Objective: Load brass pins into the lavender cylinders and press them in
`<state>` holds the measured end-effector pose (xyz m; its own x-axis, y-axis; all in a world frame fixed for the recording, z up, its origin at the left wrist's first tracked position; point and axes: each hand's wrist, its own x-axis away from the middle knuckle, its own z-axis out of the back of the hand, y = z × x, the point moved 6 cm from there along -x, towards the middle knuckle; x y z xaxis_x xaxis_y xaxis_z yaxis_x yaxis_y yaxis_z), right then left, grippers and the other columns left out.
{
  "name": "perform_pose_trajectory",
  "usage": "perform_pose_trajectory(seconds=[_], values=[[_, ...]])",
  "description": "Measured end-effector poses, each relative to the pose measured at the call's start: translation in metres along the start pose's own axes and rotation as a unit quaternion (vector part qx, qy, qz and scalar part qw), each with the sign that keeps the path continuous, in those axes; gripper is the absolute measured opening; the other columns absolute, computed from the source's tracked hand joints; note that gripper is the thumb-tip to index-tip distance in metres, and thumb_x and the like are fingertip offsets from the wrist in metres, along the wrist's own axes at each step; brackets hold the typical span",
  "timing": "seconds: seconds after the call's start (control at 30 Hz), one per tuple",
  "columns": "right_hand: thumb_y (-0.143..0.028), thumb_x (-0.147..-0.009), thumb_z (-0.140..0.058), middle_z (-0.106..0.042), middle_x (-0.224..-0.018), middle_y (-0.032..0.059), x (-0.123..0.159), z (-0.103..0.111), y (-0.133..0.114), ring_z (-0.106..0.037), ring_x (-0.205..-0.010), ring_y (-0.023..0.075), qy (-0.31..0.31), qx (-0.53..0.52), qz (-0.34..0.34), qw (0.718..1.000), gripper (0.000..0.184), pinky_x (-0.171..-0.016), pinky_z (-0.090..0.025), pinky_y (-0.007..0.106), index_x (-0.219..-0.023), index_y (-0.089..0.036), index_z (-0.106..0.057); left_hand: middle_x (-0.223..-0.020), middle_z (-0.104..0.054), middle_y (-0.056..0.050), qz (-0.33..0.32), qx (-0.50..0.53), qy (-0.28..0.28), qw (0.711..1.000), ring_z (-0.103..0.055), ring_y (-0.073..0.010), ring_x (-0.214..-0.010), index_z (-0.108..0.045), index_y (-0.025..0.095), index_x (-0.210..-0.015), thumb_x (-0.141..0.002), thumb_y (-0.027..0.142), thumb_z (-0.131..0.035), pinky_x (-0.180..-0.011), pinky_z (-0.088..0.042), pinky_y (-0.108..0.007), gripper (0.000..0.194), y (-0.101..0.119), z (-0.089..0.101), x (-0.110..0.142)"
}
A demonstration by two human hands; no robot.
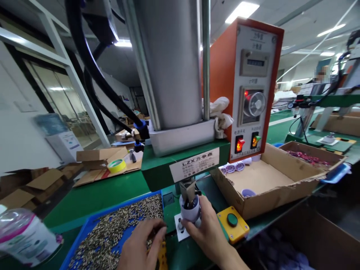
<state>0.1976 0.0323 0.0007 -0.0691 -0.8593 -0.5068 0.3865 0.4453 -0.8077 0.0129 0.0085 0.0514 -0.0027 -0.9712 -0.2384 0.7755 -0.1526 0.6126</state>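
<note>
My right hand (209, 232) is closed around a pale lavender round plastic part (190, 213), gripping it from the right on a white plate (180, 233) below the press head. The press's metal tool (188, 190) reaches down into the part's open top. My left hand (143, 243) hovers at the right edge of a blue tray (92, 220) holding many small metal pieces (120, 221). Its thumb and forefinger are bent towards each other in a pinch; what lies between them is hidden. Under it, a yellow piece (163, 257) partly shows.
A yellow box with a green button (232, 220) sits right of my right hand. Beyond it stands a cardboard box (264, 202) with several lavender rings. An orange control box (250, 90) rises behind. At left are a plastic jar (28, 240) and yellow tape (116, 165).
</note>
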Motion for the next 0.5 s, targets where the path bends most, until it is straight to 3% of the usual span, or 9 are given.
perform_pose_trajectory(seconds=[0.1, 0.27, 0.5], values=[[-0.020, -0.076, -0.064, -0.057, -0.105, 0.0081, -0.002, 0.000, 0.001, -0.055, -0.102, 0.0264, 0.012, 0.007, 0.006, 1.000, 0.034, -0.090, -0.048, 0.045, -0.108, -0.019, -0.052, -0.087, -0.069, -0.001, -0.034, 0.005, -0.017, 0.999, -0.064, -0.0205, -0.084, -0.068, 0.027, -0.081, -0.080, 0.049, -0.051, -0.076, -0.047, -0.032, 0.027, 0.031, 0.005, -0.026], [-0.014, -0.073, -0.064, -0.057, -0.118, 0.0063, 0.002, 0.005, 0.000, -0.053, -0.112, 0.0251, 0.029, 0.003, 0.034, 0.999, 0.059, -0.097, -0.045, 0.043, -0.128, -0.025, -0.046, -0.084, -0.071, -0.002, -0.065, -0.004, -0.087, 0.994, -0.064, -0.0207, -0.083, -0.067, 0.023, -0.082, -0.081, 0.039, -0.050, -0.076, -0.046, -0.032, 0.023, 0.071, -0.008, -0.052], [-0.011, -0.074, -0.062, -0.058, -0.120, 0.0063, -0.001, 0.007, -0.007, -0.054, -0.114, 0.0249, 0.016, -0.016, 0.038, 0.999, 0.060, -0.099, -0.045, 0.041, -0.130, -0.026, -0.048, -0.088, -0.071, -0.002, -0.118, -0.051, -0.140, 0.982, -0.065, -0.0195, -0.091, -0.062, 0.021, -0.079, -0.076, 0.022, -0.055, -0.087, -0.046, -0.032, 0.007, 0.096, -0.021, -0.064]])
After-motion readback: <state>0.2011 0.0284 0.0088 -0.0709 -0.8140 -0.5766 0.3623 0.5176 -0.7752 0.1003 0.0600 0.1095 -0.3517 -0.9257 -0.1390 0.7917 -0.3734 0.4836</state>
